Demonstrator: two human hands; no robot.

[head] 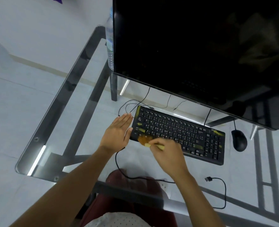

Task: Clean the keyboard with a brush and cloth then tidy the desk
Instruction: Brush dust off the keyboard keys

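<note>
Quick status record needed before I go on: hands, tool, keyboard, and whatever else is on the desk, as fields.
left hand: left hand flat, fingers straight, against the left end of the keyboard
right hand: right hand grips the brush
brush: bristles blurred, at the keyboard's front left corner
keyboard: black, lying at an angle on the glass desk, yellowish smears on several keys
mouse: mouse to the right of the keyboard, apart from it
monitor: monitor dark, behind the keyboard
loose cable: USB cable unplugged, near the front edge
cloth: not in view
</note>
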